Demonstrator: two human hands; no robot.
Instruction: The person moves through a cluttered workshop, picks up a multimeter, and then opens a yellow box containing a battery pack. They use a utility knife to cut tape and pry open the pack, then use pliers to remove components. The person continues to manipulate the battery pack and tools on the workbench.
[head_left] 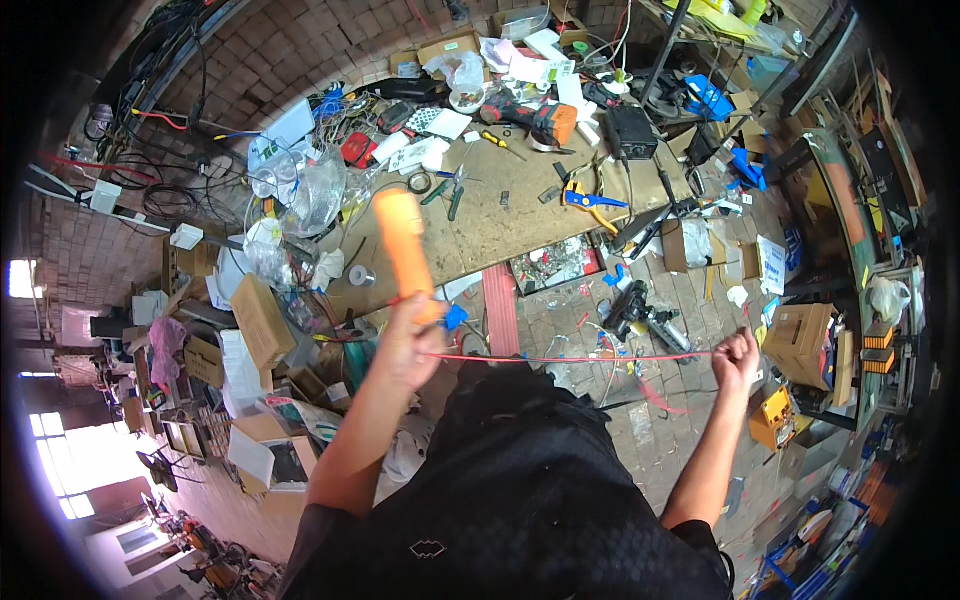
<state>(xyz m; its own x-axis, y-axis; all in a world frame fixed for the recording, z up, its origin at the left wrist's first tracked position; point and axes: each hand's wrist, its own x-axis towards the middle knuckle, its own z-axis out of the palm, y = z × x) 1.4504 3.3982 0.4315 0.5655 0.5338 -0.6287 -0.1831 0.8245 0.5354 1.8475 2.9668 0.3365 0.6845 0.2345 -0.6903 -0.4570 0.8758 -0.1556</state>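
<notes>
My left hand point(410, 335) is closed round the lower end of a long orange object point(402, 240), wider at the top and smeared by motion, so its kind does not show. A thin red wire point(560, 359) runs from this hand, nearly level, across the front of my body to my right hand point(737, 360). There my fingers are closed in a fist on its far end. Both hands are in front of the workbench point(450, 240), well apart. A blurred red strand point(660, 398) hangs beneath the wire near the right hand.
On the bench lie a red cordless drill point(540, 122), a blue-and-yellow wire stripper point(592, 198), a yellow screwdriver point(502, 145) and plastic bags point(310, 185). A tray of scraps point(560, 265) sits by its front edge. Cardboard boxes point(800, 340) stand at right, others point(262, 322) at left.
</notes>
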